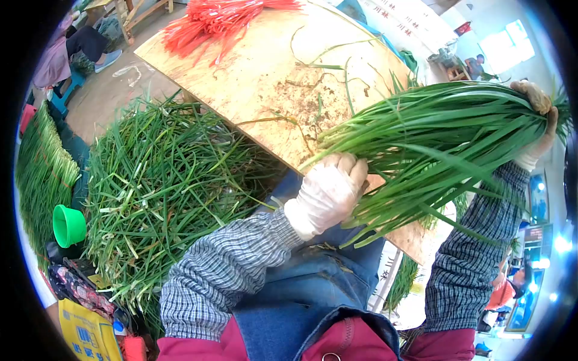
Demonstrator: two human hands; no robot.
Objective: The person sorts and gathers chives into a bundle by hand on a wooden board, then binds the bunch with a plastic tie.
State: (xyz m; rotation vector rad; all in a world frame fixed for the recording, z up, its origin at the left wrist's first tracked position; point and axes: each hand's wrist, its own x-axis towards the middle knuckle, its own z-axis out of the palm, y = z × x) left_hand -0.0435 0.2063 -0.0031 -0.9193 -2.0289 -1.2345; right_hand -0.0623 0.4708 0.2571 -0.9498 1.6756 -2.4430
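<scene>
A large bunch of long green leaves is held over the right part of a wooden board. Wrapped round its far end at the right is my right hand, in a soiled glove. My left hand, in a white glove, is closed at the bunch's near left end, by the board's front edge; what its fingers grip is partly hidden. Loose leaves and brown dirt lie on the board beside the bunch. Red strips are piled at the board's far edge.
A big heap of green leaves lies left of the board. Farther left are bundled leaves, a green bowl and a yellow bag. A seated person is at upper left; other people show at right.
</scene>
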